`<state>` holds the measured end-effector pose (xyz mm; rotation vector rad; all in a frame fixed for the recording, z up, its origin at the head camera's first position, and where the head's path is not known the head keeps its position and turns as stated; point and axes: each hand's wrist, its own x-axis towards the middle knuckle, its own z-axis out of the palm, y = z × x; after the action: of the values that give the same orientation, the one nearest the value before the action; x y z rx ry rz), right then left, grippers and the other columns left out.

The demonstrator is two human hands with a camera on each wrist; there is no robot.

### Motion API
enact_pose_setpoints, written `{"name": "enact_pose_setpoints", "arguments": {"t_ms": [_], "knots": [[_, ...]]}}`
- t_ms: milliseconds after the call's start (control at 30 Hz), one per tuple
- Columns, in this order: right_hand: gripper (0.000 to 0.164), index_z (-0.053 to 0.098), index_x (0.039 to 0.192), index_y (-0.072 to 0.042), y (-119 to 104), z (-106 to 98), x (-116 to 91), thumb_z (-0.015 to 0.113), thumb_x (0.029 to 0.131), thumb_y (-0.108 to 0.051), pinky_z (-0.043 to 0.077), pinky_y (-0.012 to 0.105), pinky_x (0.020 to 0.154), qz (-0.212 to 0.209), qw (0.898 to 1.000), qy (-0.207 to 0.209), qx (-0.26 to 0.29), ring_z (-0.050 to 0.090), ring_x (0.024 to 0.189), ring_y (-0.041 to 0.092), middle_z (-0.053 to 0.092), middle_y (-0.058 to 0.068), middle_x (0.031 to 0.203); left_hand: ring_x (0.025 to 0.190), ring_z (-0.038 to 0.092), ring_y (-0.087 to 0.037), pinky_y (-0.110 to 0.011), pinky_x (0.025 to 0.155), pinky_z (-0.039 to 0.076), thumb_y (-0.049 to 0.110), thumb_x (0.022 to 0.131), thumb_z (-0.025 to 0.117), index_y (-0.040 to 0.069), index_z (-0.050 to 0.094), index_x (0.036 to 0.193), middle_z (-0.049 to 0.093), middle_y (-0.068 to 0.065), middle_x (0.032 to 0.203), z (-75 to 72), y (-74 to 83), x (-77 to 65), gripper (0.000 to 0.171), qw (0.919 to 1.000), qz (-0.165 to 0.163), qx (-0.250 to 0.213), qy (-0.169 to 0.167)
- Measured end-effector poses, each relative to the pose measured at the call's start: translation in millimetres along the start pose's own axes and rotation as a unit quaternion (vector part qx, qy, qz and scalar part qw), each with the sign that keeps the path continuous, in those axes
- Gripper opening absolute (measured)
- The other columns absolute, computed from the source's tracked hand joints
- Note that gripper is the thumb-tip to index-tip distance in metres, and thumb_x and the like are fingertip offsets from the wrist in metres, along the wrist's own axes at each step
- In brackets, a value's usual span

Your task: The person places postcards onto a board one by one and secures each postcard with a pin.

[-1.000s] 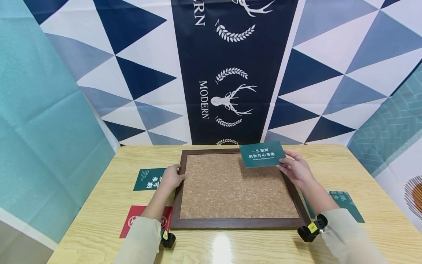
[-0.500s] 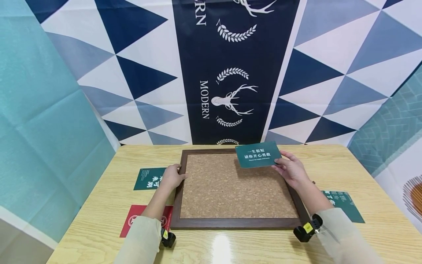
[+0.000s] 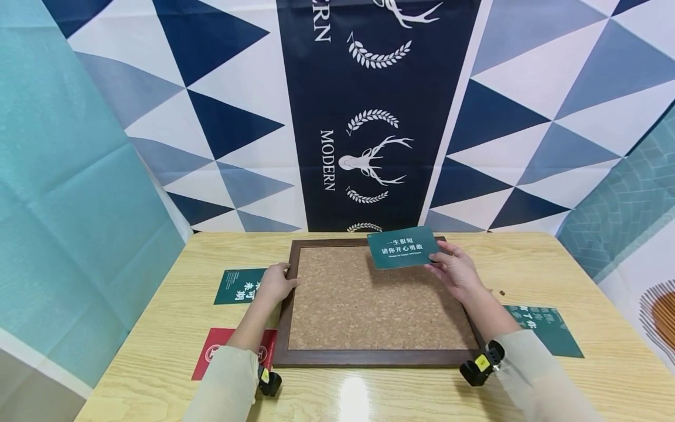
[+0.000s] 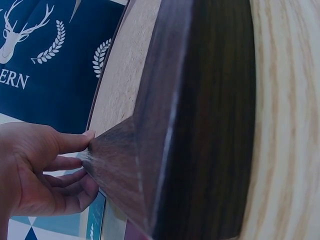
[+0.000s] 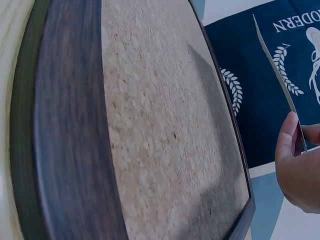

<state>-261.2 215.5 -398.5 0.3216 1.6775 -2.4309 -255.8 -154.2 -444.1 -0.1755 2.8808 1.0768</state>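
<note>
Green card (image 3: 403, 248), likely light, bendable, best taken by an edge, is being pinched by the right grip (image 3: 456, 271); the corkboard (image 3: 377, 310) is being held at left by the left grip (image 3: 275, 283).

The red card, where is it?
In the head view, the red card lies on the table at lower left, by the near left corner of the board, partly hidden by the left arm.

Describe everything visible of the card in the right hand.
The green card is a thin rectangle, paper-like, with two lines of white Chinese characters above smaller print. The right hand pinches its right edge. It is held tilted above the far part of the cork board, not touching it, and casts a shadow there. Edge-on in the right wrist view, it looks slightly curved.
</note>
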Motion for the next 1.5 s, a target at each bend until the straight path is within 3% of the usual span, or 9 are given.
{"name": "enact_pose_setpoints", "arguments": {"t_ms": [433, 767, 1167, 1500], "knots": [[0.051, 0.028, 0.128, -0.011, 6.7, 9.0, 3.6, 0.048, 0.084, 0.004, 0.051, 0.020, 0.072, 0.016, 1.000, -0.001, -0.019, 0.054, 0.070, 0.006, 0.045, 0.002, 0.097, 0.099, 0.057, -0.030, -0.040, 0.078, 0.049, 0.022, 0.082, 0.061, -0.002, 0.045, 0.126, 0.057, -0.020, 0.112, 1.0, -0.1, 0.4, 0.052, 1.0000, -0.002, 0.003, 0.003], [0.037, 0.038, 0.112, -0.014, 12.5, 18.3, 5.5, 0.049, 0.083, 0.005, 0.052, 0.020, 0.068, 0.003, 1.000, 0.000, -0.016, 0.058, 0.066, 0.007, 0.053, 0.000, 0.086, 0.100, 0.057, -0.031, -0.040, 0.079, 0.049, 0.021, 0.082, 0.062, -0.002, 0.045, 0.126, 0.056, -0.021, 0.113, 0.8, 0.7, -0.8, 0.052, 1.0000, -0.005, 0.001, 0.004], [0.037, 0.037, 0.114, -0.014, 21.6, 27.1, 10.3, 0.049, 0.083, 0.003, 0.052, 0.021, 0.072, 0.002, 0.999, 0.004, -0.038, 0.057, 0.068, 0.007, 0.050, 0.002, 0.092, 0.102, 0.056, -0.031, -0.041, 0.081, 0.048, 0.021, 0.082, 0.062, -0.003, 0.045, 0.125, 0.056, -0.021, 0.115, 0.9, 1.4, -1.2, 0.052, 1.0000, -0.005, 0.000, 0.004], [0.052, 0.026, 0.131, -0.005, 29.2, 38.0, 14.2, 0.046, 0.083, 0.005, 0.052, 0.019, 0.067, -0.005, 0.999, -0.007, -0.046, 0.056, 0.065, 0.006, 0.049, 0.003, 0.093, 0.098, 0.058, -0.030, -0.039, 0.077, 0.049, 0.020, 0.082, 0.062, -0.003, 0.045, 0.125, 0.057, -0.021, 0.112, 0.5, 1.3, -1.4, 0.052, 1.0000, 0.000, 0.001, 0.002]]}}
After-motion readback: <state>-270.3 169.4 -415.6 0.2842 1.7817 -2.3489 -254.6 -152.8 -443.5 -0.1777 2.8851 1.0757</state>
